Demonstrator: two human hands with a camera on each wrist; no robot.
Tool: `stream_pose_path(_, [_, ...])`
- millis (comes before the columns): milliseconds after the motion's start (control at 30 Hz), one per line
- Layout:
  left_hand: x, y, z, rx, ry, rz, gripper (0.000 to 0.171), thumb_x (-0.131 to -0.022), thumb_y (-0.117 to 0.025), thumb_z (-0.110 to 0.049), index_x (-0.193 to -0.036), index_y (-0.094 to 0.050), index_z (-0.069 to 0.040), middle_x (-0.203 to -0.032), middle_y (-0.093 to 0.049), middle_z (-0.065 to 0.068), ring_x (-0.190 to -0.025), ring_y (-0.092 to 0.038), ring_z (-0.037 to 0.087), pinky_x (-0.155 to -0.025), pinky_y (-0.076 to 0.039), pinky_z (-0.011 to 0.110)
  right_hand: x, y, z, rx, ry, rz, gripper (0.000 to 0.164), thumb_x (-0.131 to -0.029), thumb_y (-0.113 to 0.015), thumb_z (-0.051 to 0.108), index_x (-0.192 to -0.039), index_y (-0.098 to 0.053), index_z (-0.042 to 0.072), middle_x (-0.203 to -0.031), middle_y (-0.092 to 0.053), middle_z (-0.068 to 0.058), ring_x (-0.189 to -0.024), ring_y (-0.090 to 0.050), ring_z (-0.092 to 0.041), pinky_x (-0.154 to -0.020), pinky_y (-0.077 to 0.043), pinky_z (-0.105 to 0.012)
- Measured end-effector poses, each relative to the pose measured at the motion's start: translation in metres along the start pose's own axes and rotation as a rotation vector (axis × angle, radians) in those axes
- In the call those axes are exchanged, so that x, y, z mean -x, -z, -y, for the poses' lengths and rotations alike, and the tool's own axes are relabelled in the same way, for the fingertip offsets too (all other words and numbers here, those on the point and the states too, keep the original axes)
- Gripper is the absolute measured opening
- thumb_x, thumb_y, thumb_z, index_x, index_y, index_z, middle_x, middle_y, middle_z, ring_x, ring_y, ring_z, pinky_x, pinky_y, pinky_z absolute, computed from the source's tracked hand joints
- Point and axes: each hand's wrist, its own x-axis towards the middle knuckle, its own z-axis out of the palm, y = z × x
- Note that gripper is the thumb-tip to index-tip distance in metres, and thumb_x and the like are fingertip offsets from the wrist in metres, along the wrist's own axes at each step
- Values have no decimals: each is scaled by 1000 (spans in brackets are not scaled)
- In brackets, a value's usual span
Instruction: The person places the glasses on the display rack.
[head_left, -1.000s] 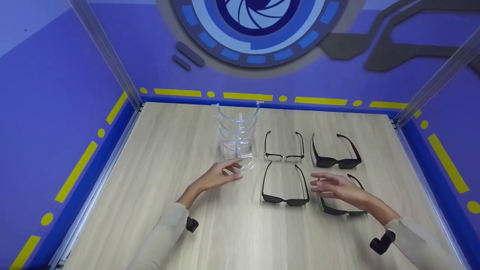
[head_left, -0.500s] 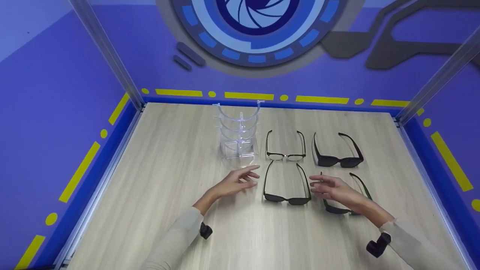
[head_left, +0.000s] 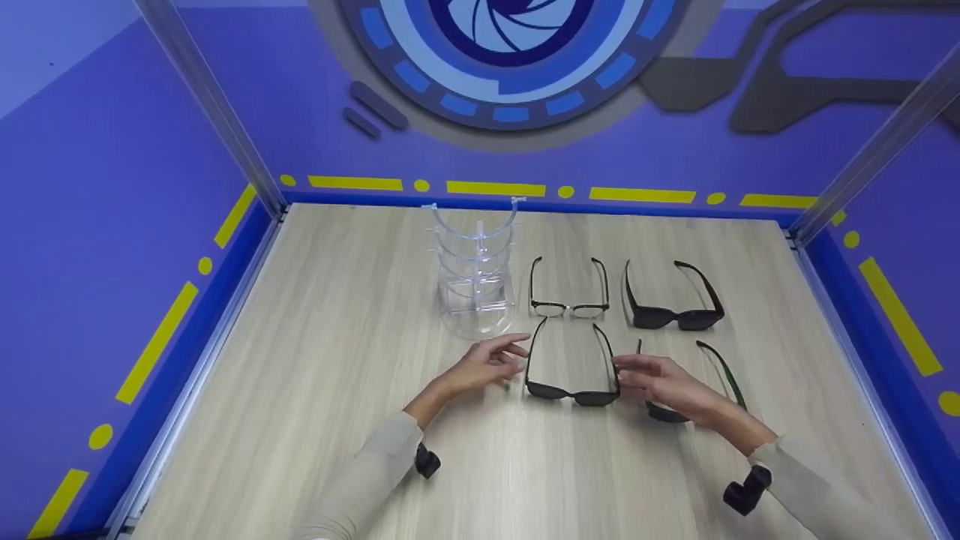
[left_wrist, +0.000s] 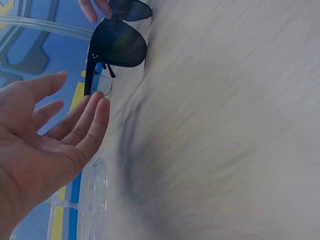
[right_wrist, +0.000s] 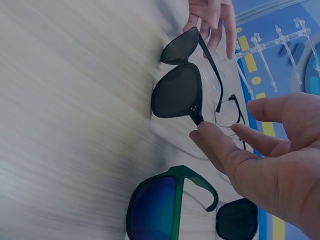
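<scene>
Black sunglasses lie on the table between my two hands, lenses toward me and temples unfolded away. My left hand is at their left side, fingers loosely extended, fingertips right by the left temple in the left wrist view. On the other side my right hand has its fingertips at the right hinge, fingers relaxed and not curled round it. Green-framed sunglasses with blue lenses lie beneath the right hand, partly hidden by it in the head view.
A clear tiered eyewear stand stands behind my left hand. Black half-rim glasses with clear lenses and thick black sunglasses lie farther back. Blue-purple panels bound the wooden table at the back and sides.
My left hand has moved right, from in front of the clear stand to the left temple of the near black sunglasses. My right hand has shifted slightly left to their right hinge.
</scene>
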Motion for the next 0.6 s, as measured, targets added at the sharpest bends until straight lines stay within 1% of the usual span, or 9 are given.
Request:
stream_pose_path(67, [-2,-1,1,8,24,-17,56,-100,-61,-4,-153,-45,-5,-135,-61,26,-103,-70,42,-84,-63,54,-2,-1,-1,21,17,3,61,-107,-54,23,-152,-34,-12,-156,-35,-37,-140,-47,-49,-116,-44,-52])
stream_pose_path(167, [-5,-3,4,12,54,-34,56,-99,-62,-5,-152,-46,-6,-135,-61,26,-93,-73,28,-81,-64,49,-4,-2,-3,72,52,-7,57,-105,-55,19,-149,-39,-14,-153,-41,-36,-141,-44,-48,-112,-49,-45])
stream_pose_path(267, [-8,-6,5,24,59,-36,55,-98,-62,-5,-151,-48,-4,-135,-61,28,-86,-72,18,-78,-65,44,-6,-2,-6,124,74,-14,54,-104,-56,16,-147,-42,-14,-151,-44,-36,-142,-43,-47,-108,-51,-42])
stream_pose_path(300, [-9,-6,6,33,58,-33,55,-97,-62,-5,-150,-48,-3,-135,-61,29,-85,-72,15,-77,-65,43,-6,-2,-7,119,72,-13,55,-103,-57,15,-147,-42,-14,-151,-45,-35,-142,-43,-47,-107,-51,-41])
stream_pose_path(367, [-11,-8,6,48,58,-30,55,-97,-62,-3,-150,-48,-1,-135,-60,31,-85,-71,13,-77,-65,41,-7,-3,-9,105,72,-6,55,-103,-58,14,-147,-41,-14,-151,-45,-35,-141,-45,-46,-106,-52,-38])
stream_pose_path(433, [-11,-9,6,63,60,-27,55,-96,-62,-1,-149,-47,1,-135,-60,32,-88,-72,14,-79,-65,40,-8,-3,-11,87,75,0,55,-102,-58,13,-147,-41,-15,-149,-46,-35,-138,-49,-42,-102,-53,-30])
stream_pose_path(533, [-13,-11,8,106,55,-16,55,-97,-61,2,-149,-45,5,-135,-58,35,-96,-72,17,-84,-65,37,-9,-3,-14,52,81,11,54,-102,-57,11,-146,-41,-17,-146,-51,-35,-133,-56,-30,-95,-52,-17])
stream_pose_path(600, [-14,-13,8,144,45,-4,54,-97,-60,5,-148,-43,9,-135,-56,38,-101,-72,18,-86,-64,34,-9,-2,-15,23,82,19,55,-102,-57,9,-146,-39,-18,-144,-53,-35,-129,-60,-21,-94,-50,-13])
